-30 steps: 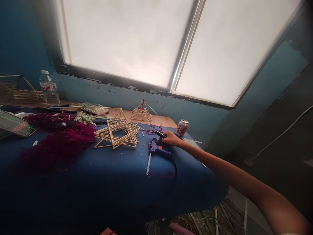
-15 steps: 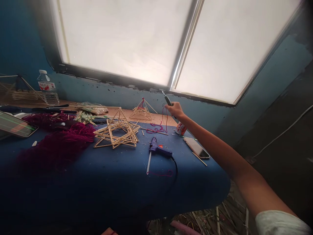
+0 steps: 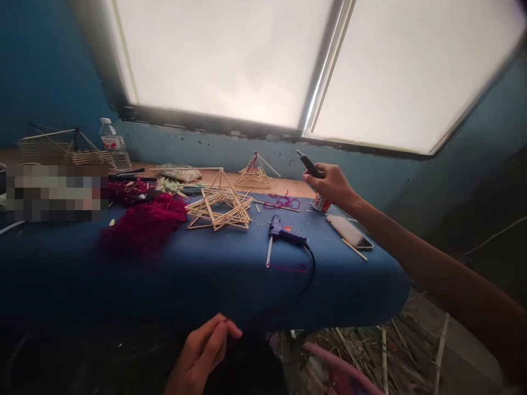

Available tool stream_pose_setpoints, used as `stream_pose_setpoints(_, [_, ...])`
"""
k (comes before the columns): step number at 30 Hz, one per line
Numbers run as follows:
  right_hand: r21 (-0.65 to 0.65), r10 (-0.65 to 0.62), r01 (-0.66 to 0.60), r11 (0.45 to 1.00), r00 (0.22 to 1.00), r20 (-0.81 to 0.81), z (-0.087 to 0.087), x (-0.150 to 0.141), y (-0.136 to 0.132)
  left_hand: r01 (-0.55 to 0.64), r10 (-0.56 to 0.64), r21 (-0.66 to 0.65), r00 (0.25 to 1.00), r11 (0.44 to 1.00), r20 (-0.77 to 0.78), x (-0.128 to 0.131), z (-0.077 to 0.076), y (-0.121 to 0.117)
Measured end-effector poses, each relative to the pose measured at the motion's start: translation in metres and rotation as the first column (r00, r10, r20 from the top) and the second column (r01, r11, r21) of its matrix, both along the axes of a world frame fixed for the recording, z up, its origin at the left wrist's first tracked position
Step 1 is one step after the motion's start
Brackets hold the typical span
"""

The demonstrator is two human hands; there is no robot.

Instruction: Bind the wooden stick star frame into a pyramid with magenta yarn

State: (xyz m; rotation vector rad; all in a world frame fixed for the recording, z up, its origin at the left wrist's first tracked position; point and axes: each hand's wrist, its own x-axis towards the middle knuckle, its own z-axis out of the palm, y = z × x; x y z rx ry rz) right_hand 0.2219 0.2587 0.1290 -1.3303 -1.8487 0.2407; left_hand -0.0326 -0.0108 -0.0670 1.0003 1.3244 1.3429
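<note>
My right hand is raised above the far right of the blue table, closed around a dark pen-like tool whose tip points up and left. Just below that hand stands a red and white can. My left hand is low at the bottom of the view, below the table's front edge, with its fingertips pinched together; a dark thread seems to sit between them, but it is too small to be sure. A star made of thin sticks lies in the middle of the table.
A purple glue gun with a black cord lies right of the star, a phone beyond it. Magenta yarn is heaped at the left. A small stick pyramid and water bottle stand by the wall. Sticks litter the floor.
My right hand lifted the dark tool off the table by the glue gun and now holds it up near the can. My left hand came into view at the bottom.
</note>
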Motion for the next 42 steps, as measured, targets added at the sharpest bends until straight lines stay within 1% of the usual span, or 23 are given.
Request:
stream_pose_setpoints(1, [-0.027, 0.066, -0.068, 0.997, 0.995, -0.069, -0.008, 0.000, -0.023, 0.070, -0.070, 0.015, 0.998, 0.997, -0.006, 0.002, 0.007, 0.002])
stream_pose_setpoints(2, [-0.078, 0.128, -0.143, 0.987, 0.976, -0.176, -0.017, -0.002, -0.047, 0.075, -0.075, 0.040, 0.997, 0.996, -0.014, 0.005, 0.015, 0.004])
stream_pose_setpoints(4, [-0.197, 0.225, -0.303, 0.932, 0.913, -0.339, -0.040, -0.009, -0.095, 0.124, -0.123, 0.100, 0.992, 0.987, -0.021, 0.010, 0.026, 0.009])
stream_pose_setpoints(6, [-0.307, 0.338, -0.462, 0.832, 0.861, -0.380, -0.067, -0.022, -0.140, 0.220, -0.216, 0.148, 0.975, 0.964, -0.043, 0.015, 0.034, 0.013])
stream_pose_setpoints(7, [-0.351, 0.388, -0.534, 0.769, 0.827, -0.407, -0.080, -0.029, -0.158, 0.261, -0.256, 0.162, 0.965, 0.952, -0.054, 0.016, 0.036, 0.014])
stream_pose_setpoints(8, [-0.403, 0.415, -0.586, 0.703, 0.798, -0.436, -0.093, -0.037, -0.174, 0.292, -0.285, 0.168, 0.956, 0.941, -0.068, 0.016, 0.038, 0.015])
stream_pose_setpoints(9, [-0.419, 0.419, -0.612, 0.671, 0.778, -0.467, -0.105, -0.045, -0.186, 0.310, -0.301, 0.172, 0.950, 0.935, -0.077, 0.016, 0.039, 0.016])
stream_pose_setpoints(11, [-0.410, 0.434, -0.657, 0.633, 0.739, -0.515, -0.123, -0.060, -0.200, 0.324, -0.313, 0.181, 0.946, 0.929, -0.087, 0.015, 0.040, 0.017])
stream_pose_setpoints(13, [-0.380, 0.433, -0.690, 0.616, 0.700, -0.567, -0.132, -0.070, -0.204, 0.330, -0.319, 0.181, 0.944, 0.926, -0.088, 0.012, 0.041, 0.017])
stream_pose_setpoints(16, [-0.344, 0.441, -0.716, 0.608, 0.665, -0.603, -0.132, -0.078, -0.202, 0.347, -0.337, 0.178, 0.938, 0.921, -0.086, 0.009, 0.043, 0.018])
stream_pose_setpoints(19, [-0.331, 0.502, -0.737, 0.589, 0.655, -0.565, -0.122, -0.078, -0.198, 0.374, -0.363, 0.204, 0.927, 0.904, -0.092, 0.007, 0.046, 0.021])
stream_pose_setpoints(20, [-0.322, 0.512, -0.733, 0.599, 0.661, -0.549, -0.117, -0.076, -0.196, 0.391, -0.376, 0.212, 0.920, 0.896, -0.109, 0.006, 0.047, 0.023])
stream_pose_setpoints(21, [-0.302, 0.509, -0.719, 0.626, 0.670, -0.540, -0.111, -0.072, -0.194, 0.410, -0.389, 0.215, 0.912, 0.887, -0.133, 0.004, 0.048, 0.024])
stream_pose_setpoints(22, [-0.270, 0.490, -0.693, 0.668, 0.683, -0.542, -0.105, -0.067, -0.190, 0.428, -0.400, 0.213, 0.902, 0.878, -0.162, 0.003, 0.049, 0.027])
stream_pose_setpoints(24, [-0.189, 0.411, -0.608, 0.771, 0.702, -0.581, -0.092, -0.053, -0.183, 0.455, -0.415, 0.196, 0.884, 0.868, -0.216, -0.003, 0.049, 0.031])
stream_pose_setpoints(25, [-0.147, 0.360, -0.552, 0.821, 0.700, -0.617, -0.086, -0.044, -0.179, 0.456, -0.411, 0.189, 0.881, 0.870, -0.233, -0.007, 0.048, 0.033])
stream_pose_setpoints(27, [-0.076, 0.271, -0.438, 0.896, 0.673, -0.688, -0.075, -0.024, -0.174, 0.438, -0.390, 0.179, 0.887, 0.881, -0.249, -0.017, 0.045, 0.035])
stream_pose_setpoints(29, [-0.010, 0.226, -0.338, 0.941, 0.650, -0.725, -0.068, -0.002, -0.171, 0.399, -0.351, 0.180, 0.903, 0.899, -0.249, -0.027, 0.041, 0.034])
stream_pose_setpoints(33, [0.073, 0.163, -0.167, 0.983, 0.633, -0.756, -0.063, 0.039, -0.174, 0.269, -0.222, 0.232, 0.952, 0.935, -0.208, -0.040, 0.036, 0.029])
stream_pose_setpoints(36, [0.092, 0.108, -0.058, 0.994, 0.628, -0.771, -0.068, 0.064, -0.179, 0.159, -0.136, 0.303, 0.986, 0.940, -0.093, -0.045, 0.037, 0.025])
stream_pose_setpoints(39, [0.046, 0.029, 0.010, 0.999, 0.653, -0.757, -0.081, 0.080, -0.184, 0.123, -0.165, 0.417, 0.984, 0.901, 0.066, -0.048, 0.045, 0.026])
stream_pose_setpoints(40, [0.020, 0.000, 0.022, 1.000, 0.667, -0.745, -0.087, 0.083, -0.185, 0.133, -0.195, 0.456, 0.976, 0.880, 0.092, -0.049, 0.049, 0.027])
stream_pose_setpoints(42, [-0.047, -0.052, 0.026, 0.999, 0.708, -0.704, -0.101, 0.086, -0.188, 0.166, -0.245, 0.535, 0.966, 0.828, 0.080, -0.048, 0.058, 0.031])
